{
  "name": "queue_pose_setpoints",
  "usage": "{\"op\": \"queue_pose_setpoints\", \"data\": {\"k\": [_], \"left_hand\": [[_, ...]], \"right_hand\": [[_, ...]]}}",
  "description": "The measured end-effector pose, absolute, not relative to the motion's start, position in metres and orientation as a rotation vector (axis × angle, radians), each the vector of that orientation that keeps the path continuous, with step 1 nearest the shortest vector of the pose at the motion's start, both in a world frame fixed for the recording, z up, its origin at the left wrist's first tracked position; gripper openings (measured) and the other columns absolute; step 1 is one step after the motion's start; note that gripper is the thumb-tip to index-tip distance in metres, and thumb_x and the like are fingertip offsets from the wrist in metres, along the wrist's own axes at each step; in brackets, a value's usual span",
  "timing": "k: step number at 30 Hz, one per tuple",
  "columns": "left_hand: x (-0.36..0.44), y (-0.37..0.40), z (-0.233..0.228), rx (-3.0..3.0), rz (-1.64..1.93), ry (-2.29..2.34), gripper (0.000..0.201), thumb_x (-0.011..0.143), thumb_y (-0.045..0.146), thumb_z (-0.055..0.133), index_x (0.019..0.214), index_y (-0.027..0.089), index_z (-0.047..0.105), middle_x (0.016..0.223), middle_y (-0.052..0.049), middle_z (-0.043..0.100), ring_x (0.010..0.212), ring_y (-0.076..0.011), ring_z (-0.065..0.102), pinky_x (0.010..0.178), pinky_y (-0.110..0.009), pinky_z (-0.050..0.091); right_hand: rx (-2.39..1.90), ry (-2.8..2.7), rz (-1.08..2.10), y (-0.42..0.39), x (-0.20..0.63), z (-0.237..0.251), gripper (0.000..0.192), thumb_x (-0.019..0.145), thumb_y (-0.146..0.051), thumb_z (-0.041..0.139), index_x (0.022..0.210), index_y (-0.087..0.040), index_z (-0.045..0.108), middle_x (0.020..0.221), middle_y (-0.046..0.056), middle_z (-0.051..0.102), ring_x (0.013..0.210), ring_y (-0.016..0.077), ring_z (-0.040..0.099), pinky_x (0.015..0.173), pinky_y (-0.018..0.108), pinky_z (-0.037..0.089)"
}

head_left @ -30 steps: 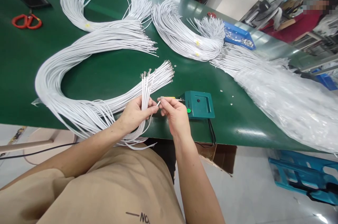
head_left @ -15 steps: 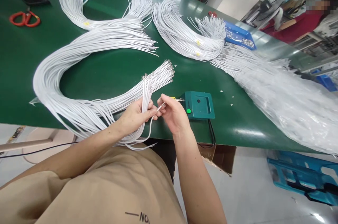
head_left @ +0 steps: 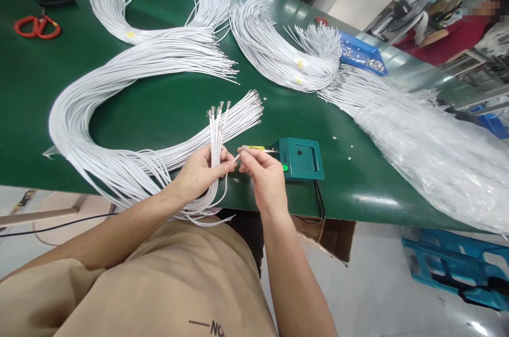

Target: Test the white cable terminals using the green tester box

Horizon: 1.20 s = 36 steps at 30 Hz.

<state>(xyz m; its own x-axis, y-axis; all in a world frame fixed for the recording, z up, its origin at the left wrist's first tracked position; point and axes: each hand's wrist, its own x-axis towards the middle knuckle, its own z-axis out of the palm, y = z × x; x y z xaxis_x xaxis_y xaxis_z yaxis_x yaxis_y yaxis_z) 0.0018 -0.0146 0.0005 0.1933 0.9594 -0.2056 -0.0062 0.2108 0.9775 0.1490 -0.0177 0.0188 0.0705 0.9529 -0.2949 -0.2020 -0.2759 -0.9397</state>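
White wire bundle (head_left: 216,141) gripped upright by left hand (head_left: 201,173); single wire end (head_left: 237,157) pinched by right hand (head_left: 264,175), beside teal tester box (head_left: 301,158) near table's front edge.

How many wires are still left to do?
Too many to count. The left hand grips a small bunch of wires with metal tips; the right hand pinches one wire beside the green box. Big white bundles lie waiting on the table.

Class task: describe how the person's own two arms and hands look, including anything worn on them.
Both forearms are bare, with no sleeves in view. The left hand and right hand wear no gloves; no rings, watch or wristbands show. A tan garment with dark lettering covers the torso below.
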Motion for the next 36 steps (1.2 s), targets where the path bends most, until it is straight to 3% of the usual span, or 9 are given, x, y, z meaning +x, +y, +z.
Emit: {"op": "queue_pose_setpoints", "data": {"k": [3,7,14,18,21,25,31,36], "left_hand": [[0.002,-0.016,0.000,1.056,0.956,1.091,0.025,0.073,0.029,0.071,0.091,0.018,0.057,0.076,0.003,0.057,0.061,-0.0090,0.050,0.058,-0.022,0.040],[0.005,-0.017,0.006,0.895,0.908,0.961,0.043,0.074,0.026,0.070,0.116,0.022,0.060,0.078,0.002,0.054,0.066,-0.0086,0.050,0.055,-0.019,0.039],[0.006,-0.007,0.021,0.390,0.764,0.768,0.030,0.069,0.010,0.070,0.099,0.014,0.068,0.071,-0.001,0.052,0.059,-0.0059,0.046,0.043,-0.014,0.032],[0.004,0.001,0.017,0.245,0.714,0.709,0.021,0.069,0.006,0.067,0.090,0.011,0.068,0.074,-0.004,0.057,0.059,-0.0056,0.049,0.041,-0.012,0.033],[0.005,0.005,0.009,0.264,0.736,0.734,0.022,0.069,0.008,0.068,0.090,0.012,0.068,0.075,-0.004,0.059,0.060,-0.0062,0.052,0.041,-0.013,0.034],[0.012,0.007,-0.004,0.542,0.838,0.884,0.044,0.067,0.013,0.074,0.109,0.015,0.060,0.074,-0.001,0.061,0.066,-0.0103,0.061,0.045,-0.015,0.036],[0.021,0.010,-0.014,0.897,0.872,1.034,0.049,0.069,0.027,0.074,0.112,0.015,0.055,0.074,0.000,0.061,0.067,-0.0133,0.063,0.046,-0.018,0.039],[0.024,0.014,-0.018,1.017,0.844,1.106,0.047,0.071,0.029,0.071,0.113,0.015,0.055,0.071,0.000,0.062,0.065,-0.0136,0.061,0.045,-0.018,0.039]], "right_hand": [[-1.347,-0.884,1.368,-0.018,0.146,0.017,0.019,0.070,-0.033,0.072,0.080,-0.017,0.073,0.071,0.000,0.066,0.060,0.0096,0.051,0.065,0.025,0.044],[-1.401,-1.010,1.246,-0.022,0.140,0.014,0.021,0.078,-0.037,0.063,0.078,-0.016,0.067,0.069,-0.001,0.062,0.063,0.0111,0.052,0.066,0.026,0.044],[-1.621,-1.718,0.310,-0.030,0.136,-0.003,0.028,0.095,-0.027,0.036,0.075,-0.020,0.055,0.078,0.006,0.057,0.079,0.0177,0.052,0.077,0.030,0.041],[-1.609,-2.074,0.019,-0.026,0.145,-0.011,0.030,0.095,-0.023,0.035,0.076,-0.019,0.057,0.079,0.009,0.054,0.081,0.0211,0.049,0.079,0.033,0.040],[-1.538,-2.239,-0.003,-0.017,0.158,-0.004,0.031,0.096,-0.023,0.034,0.080,-0.019,0.060,0.081,0.009,0.058,0.082,0.0210,0.050,0.080,0.033,0.038],[-1.568,-2.285,0.012,0.002,0.183,0.014,0.026,0.094,-0.024,0.042,0.113,-0.017,0.058,0.106,0.009,0.064,0.099,0.0235,0.052,0.087,0.035,0.036],[-1.676,-2.481,0.100,0.020,0.205,0.021,0.014,0.085,-0.015,0.055,0.094,-0.018,0.064,0.086,0.006,0.069,0.088,0.0226,0.056,0.097,0.039,0.034],[-1.620,-2.559,0.051,0.017,0.206,0.020,0.019,0.083,-0.014,0.057,0.100,-0.016,0.065,0.103,0.009,0.068,0.101,0.0255,0.053,0.098,0.039,0.033]]}}
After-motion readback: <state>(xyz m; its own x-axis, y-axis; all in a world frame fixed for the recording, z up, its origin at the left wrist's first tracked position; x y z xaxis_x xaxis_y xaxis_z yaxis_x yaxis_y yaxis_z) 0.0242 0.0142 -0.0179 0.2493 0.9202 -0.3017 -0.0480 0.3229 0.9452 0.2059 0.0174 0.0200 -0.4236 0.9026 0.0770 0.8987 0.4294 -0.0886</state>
